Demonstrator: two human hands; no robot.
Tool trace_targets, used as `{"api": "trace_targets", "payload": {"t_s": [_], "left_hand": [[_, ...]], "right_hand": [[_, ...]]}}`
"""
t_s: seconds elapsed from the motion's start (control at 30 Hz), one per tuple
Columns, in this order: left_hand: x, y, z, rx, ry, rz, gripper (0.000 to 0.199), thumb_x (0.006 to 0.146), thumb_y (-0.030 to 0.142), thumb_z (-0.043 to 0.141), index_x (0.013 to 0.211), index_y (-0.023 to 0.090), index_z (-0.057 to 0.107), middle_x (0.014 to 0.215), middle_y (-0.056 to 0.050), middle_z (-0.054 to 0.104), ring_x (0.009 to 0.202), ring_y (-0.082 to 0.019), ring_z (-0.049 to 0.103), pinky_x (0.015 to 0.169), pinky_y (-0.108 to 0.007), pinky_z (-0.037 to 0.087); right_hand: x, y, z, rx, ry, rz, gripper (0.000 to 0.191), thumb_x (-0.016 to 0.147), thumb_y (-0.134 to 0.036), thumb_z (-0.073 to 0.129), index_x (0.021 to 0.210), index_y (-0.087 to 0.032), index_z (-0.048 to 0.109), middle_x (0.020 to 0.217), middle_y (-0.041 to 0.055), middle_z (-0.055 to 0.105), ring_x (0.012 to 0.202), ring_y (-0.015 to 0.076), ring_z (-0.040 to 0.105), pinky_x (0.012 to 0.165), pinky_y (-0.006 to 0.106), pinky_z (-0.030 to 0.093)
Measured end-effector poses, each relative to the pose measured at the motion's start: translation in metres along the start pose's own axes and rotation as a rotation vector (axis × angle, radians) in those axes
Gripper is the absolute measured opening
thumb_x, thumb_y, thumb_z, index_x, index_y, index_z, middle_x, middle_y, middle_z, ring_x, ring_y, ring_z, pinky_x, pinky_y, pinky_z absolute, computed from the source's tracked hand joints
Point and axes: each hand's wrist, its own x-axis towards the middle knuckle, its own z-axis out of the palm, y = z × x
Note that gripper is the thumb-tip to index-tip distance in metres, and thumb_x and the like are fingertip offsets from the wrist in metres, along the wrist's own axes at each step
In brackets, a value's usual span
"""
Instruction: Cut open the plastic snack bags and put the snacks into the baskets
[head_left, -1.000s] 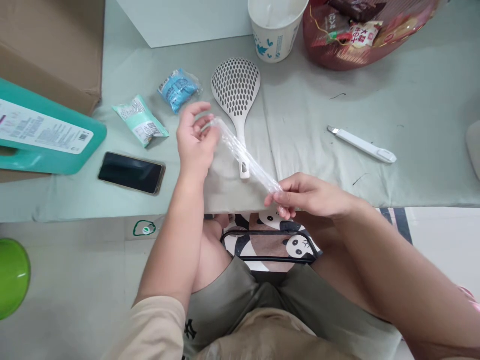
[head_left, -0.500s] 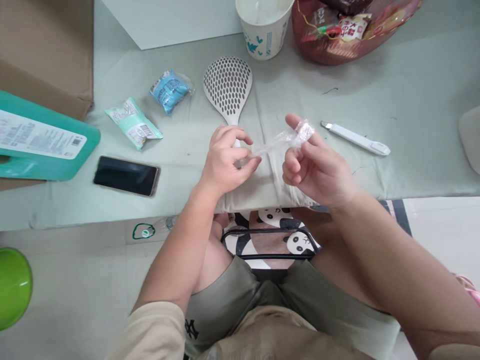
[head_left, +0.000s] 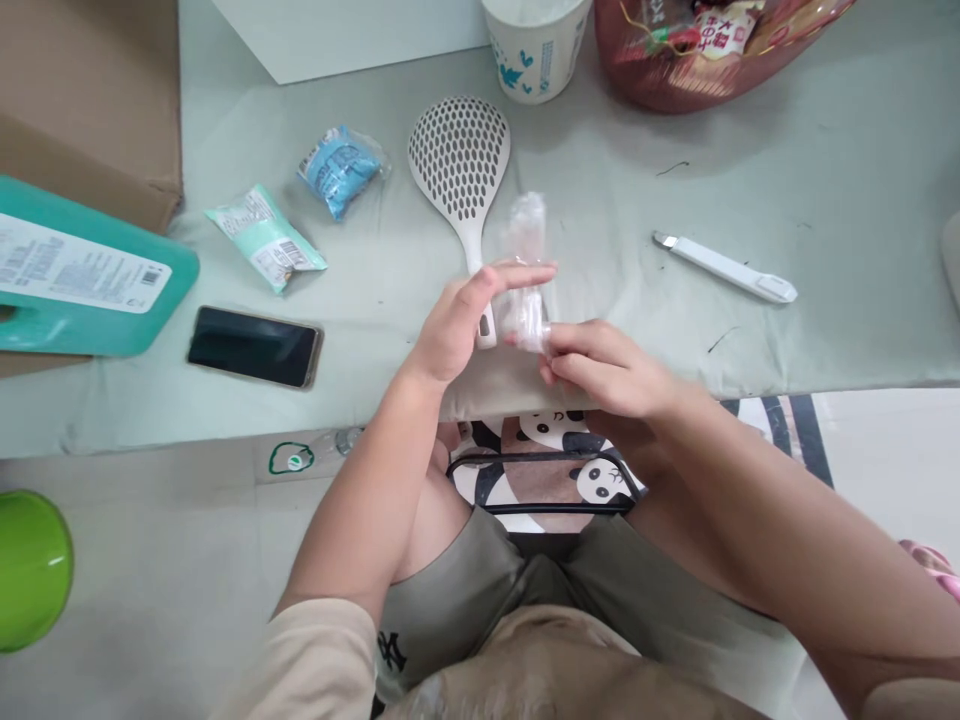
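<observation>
A crumpled strip of clear plastic wrap [head_left: 529, 312] stands between my hands, its loose upper part [head_left: 527, 215] blurred. My left hand [head_left: 457, 325] has long fingers reaching across the wrap; another fingertip shows at its lower left edge, and the hand holds it. At the lower right edge, my right hand [head_left: 607, 365] pinches the wrap between thumb and fingers. Below and behind my left hand lies a grey slotted skimmer [head_left: 460, 160], its handle partly covered by the fingers. A white utility knife [head_left: 726, 268] lies to the right of my right hand.
Left on the cloth-covered table [head_left: 375, 370] are a phone [head_left: 253, 346], a green snack packet [head_left: 268, 238], a blue packet [head_left: 343, 172], a teal jug [head_left: 97, 265] and a cardboard box [head_left: 90, 90]. Farther back stand a paper cup [head_left: 536, 55] and a red snack bowl [head_left: 667, 75].
My right hand has come down and left, from holding the stretched wrap up to pinching its lower edge. My left fingers have straightened across the wrap, now bunched upright. The view has shifted slightly.
</observation>
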Motion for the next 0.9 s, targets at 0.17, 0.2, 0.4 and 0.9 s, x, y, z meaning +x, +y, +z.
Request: {"api": "trace_targets", "payload": {"t_s": [0.17,0.2,0.4,0.9], "left_hand": [[0.002,-0.009,-0.002,0.263,-0.190,0.267,0.050,0.101,0.060,0.042,0.098,0.028,0.081,0.096,-0.007,0.074,0.118,-0.029,0.064,0.121,-0.051,0.040],[0.002,-0.011,-0.002,0.315,-0.172,0.304,0.043,0.099,0.058,0.049,0.094,0.028,0.080,0.100,-0.008,0.071,0.116,-0.029,0.062,0.119,-0.052,0.041],[-0.005,-0.017,0.005,0.389,-0.104,0.427,0.023,0.085,0.035,0.073,0.066,0.022,0.073,0.138,-0.010,0.055,0.136,-0.033,0.051,0.122,-0.055,0.040],[-0.001,-0.020,0.006,0.205,-0.157,0.442,0.037,0.092,0.035,0.072,0.130,0.032,0.073,0.138,-0.006,0.070,0.132,-0.024,0.065,0.115,-0.042,0.053]], "right_hand": [[-0.003,0.000,-0.001,0.293,-0.018,0.030,0.008,0.075,-0.018,0.053,0.071,-0.022,0.059,0.061,-0.0017,0.054,0.056,0.0127,0.046,0.055,0.030,0.037],[-0.003,0.001,-0.001,0.328,0.006,0.031,0.011,0.074,-0.018,0.054,0.078,-0.022,0.063,0.060,-0.0027,0.055,0.055,0.0123,0.045,0.054,0.029,0.036],[0.000,0.002,0.002,0.408,0.106,0.072,0.064,0.072,-0.019,0.053,0.136,-0.023,0.061,0.054,-0.0090,0.055,0.050,0.0113,0.043,0.052,0.026,0.034],[0.007,0.007,0.003,0.567,0.117,0.120,0.015,0.069,-0.022,0.057,0.085,-0.021,0.057,0.056,-0.0048,0.057,0.051,0.0100,0.044,0.047,0.025,0.032]]}}
